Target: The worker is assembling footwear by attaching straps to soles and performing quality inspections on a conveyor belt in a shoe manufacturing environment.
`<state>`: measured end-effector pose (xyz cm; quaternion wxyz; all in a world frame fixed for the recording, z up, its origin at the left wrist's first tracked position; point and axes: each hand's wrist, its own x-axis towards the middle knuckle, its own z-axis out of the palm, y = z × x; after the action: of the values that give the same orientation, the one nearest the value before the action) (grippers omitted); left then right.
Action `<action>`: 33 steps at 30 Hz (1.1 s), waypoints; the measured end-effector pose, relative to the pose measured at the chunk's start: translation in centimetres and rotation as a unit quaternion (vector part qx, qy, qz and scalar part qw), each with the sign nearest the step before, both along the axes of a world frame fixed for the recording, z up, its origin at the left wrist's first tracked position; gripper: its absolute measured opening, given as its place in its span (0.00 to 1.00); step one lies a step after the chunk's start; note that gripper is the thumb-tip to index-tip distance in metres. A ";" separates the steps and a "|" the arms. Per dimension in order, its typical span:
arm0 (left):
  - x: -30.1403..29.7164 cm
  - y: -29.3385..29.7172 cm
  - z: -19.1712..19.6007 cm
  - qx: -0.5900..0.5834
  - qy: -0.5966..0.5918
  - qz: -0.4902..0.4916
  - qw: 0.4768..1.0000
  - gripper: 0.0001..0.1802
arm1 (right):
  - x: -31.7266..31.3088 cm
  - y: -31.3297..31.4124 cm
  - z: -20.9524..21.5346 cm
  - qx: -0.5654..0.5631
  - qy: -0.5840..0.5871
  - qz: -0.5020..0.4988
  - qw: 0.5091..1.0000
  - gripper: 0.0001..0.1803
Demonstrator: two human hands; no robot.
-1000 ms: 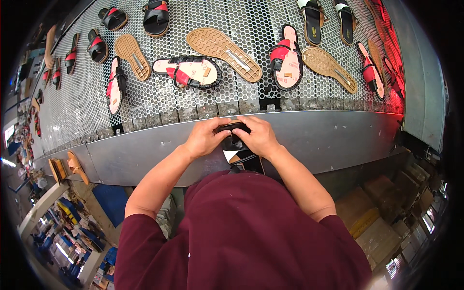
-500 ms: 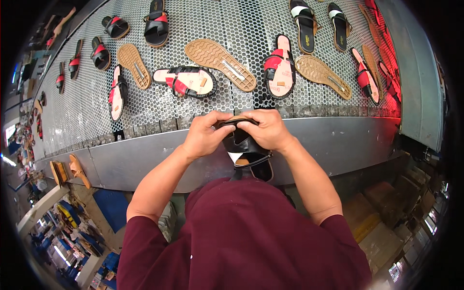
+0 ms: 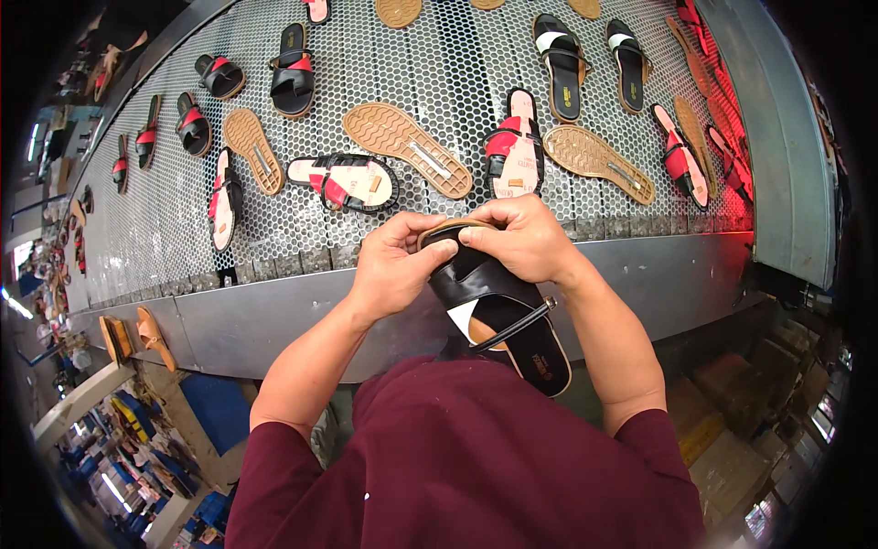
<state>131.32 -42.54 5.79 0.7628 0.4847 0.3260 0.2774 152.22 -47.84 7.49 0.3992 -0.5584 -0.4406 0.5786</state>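
In the head view, the only one we have, the change is in the sandal (image 3: 489,285). Half a second ago we saw it short and steep under the hands; now it lies swung out, heel toward the lower right, with its strap, white patch and footbed plain to us. We take this to mean the work remains at the toe, while the rest is turned into sight.

The left hand (image 3: 391,267) grasps the toe on its left side; the right hand (image 3: 530,245) grasps it on the right. Both thumbs press on top and the fingers curl round the tip. The sandal is held above the metal ledge (image 3: 658,284), its heel reaching past the ledge's near edge.

More of the belt (image 3: 128,229) has come into view, with a sole (image 3: 398,9) at the top. Just beyond the right hand, near the belt's front edge, lies a red-strapped sandal (image 3: 514,157); a tan sandal (image 3: 155,339) rests at the ledge's left end.
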 end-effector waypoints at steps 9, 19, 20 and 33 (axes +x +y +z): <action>1.4 -1.0 -0.2 0.006 0.006 0.062 0.998 0.13 | 0.4 -0.5 0.2 -0.012 -0.015 -0.006 1.000 0.11; 1.9 -1.0 -0.1 0.007 0.053 0.061 0.997 0.10 | 0.6 -0.8 -0.8 -0.054 -0.011 -0.024 0.998 0.14; 1.9 -1.0 -0.2 0.002 0.050 0.060 0.997 0.10 | 0.7 -0.8 -0.8 -0.058 -0.001 -0.031 0.998 0.14; 2.3 -1.8 0.1 -0.012 0.035 0.100 0.994 0.10 | 3.5 -2.9 0.9 -0.142 0.050 -0.008 0.989 0.18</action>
<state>133.60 -44.36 5.86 0.7254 0.4495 0.4023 0.3314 155.70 -50.73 8.36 0.3416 -0.5831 -0.3291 0.6595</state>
